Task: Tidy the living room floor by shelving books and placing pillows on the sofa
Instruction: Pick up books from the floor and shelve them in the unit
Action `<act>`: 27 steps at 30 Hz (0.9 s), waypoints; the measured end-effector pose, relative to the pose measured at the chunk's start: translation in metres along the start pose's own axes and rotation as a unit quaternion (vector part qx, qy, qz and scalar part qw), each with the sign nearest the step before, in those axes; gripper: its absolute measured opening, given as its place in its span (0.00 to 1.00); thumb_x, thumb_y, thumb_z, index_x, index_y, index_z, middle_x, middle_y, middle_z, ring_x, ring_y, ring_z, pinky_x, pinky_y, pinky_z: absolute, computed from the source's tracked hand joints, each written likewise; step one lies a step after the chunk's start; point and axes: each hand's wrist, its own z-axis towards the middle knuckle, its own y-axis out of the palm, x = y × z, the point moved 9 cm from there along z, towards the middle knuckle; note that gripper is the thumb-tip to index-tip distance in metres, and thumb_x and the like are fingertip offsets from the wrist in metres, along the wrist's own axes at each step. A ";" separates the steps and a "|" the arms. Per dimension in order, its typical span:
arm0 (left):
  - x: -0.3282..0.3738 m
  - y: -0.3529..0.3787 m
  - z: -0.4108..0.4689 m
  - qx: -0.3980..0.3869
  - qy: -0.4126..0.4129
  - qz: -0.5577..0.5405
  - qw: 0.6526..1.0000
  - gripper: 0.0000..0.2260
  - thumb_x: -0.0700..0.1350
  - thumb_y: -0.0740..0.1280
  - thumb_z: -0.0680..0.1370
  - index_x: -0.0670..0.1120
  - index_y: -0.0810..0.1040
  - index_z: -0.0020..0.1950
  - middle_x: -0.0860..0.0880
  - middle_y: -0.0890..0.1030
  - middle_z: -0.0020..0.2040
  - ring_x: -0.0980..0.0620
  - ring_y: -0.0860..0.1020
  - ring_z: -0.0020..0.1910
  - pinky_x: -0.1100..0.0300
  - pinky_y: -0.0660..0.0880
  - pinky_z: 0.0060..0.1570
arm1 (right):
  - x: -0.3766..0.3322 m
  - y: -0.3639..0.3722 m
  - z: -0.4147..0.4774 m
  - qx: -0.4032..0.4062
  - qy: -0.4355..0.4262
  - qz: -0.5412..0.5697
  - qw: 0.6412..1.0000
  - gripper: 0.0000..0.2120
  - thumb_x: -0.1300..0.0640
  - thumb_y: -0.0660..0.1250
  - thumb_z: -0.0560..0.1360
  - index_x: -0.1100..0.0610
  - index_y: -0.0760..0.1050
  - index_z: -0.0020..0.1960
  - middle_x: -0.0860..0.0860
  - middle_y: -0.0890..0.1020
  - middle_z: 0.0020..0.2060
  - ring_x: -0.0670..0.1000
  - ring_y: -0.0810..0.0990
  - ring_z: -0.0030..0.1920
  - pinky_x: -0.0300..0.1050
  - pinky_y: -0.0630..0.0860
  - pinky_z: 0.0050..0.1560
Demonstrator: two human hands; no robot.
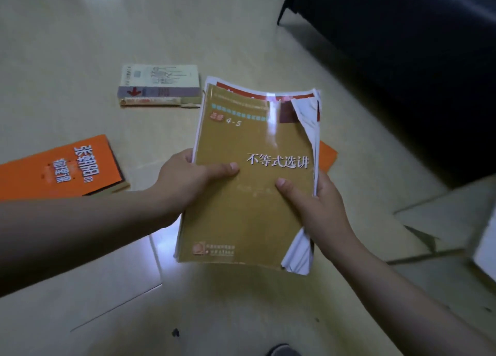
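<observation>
The mustard book (241, 194) has a glossy paper cover with torn, curled white page edges, the orange book (61, 167) looks smooth and matt, and the floor (80, 33) tiles shine.

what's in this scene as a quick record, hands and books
held: stack of worn paper books, mustard-yellow cover on top
left hand: grips stack's left edge, thumb on cover
right hand: grips right edge, thumb on cover
beige tiled floor: orange paperback book left; two pale stacked books beyond; orange corner behind stack
dark sofa: upper right
</observation>
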 end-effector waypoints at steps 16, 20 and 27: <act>0.104 0.252 -0.144 -0.330 0.084 0.024 0.940 0.11 0.46 0.74 0.71 0.47 0.81 0.52 0.50 0.86 0.43 0.52 0.85 0.38 0.62 0.79 0.32 | -0.074 -0.258 -0.190 0.307 0.016 -0.086 0.948 0.10 0.50 0.73 0.71 0.46 0.77 0.52 0.42 0.84 0.44 0.41 0.83 0.43 0.41 0.79 0.44; 0.092 0.299 -0.175 -0.346 0.095 0.033 0.933 0.16 0.49 0.75 0.69 0.50 0.79 0.55 0.51 0.86 0.45 0.52 0.85 0.41 0.57 0.79 0.40 | -0.057 -0.300 -0.227 0.321 0.015 -0.084 0.943 0.10 0.49 0.72 0.71 0.43 0.76 0.50 0.40 0.83 0.43 0.38 0.82 0.42 0.32 0.77 0.37; 0.065 0.425 -0.261 -0.384 0.135 0.084 0.909 0.18 0.53 0.76 0.66 0.55 0.79 0.54 0.56 0.85 0.45 0.56 0.84 0.40 0.61 0.78 0.34 | 0.001 -0.402 -0.337 0.425 0.037 -0.021 0.904 0.12 0.51 0.72 0.70 0.47 0.77 0.53 0.42 0.85 0.45 0.43 0.84 0.44 0.42 0.80 0.45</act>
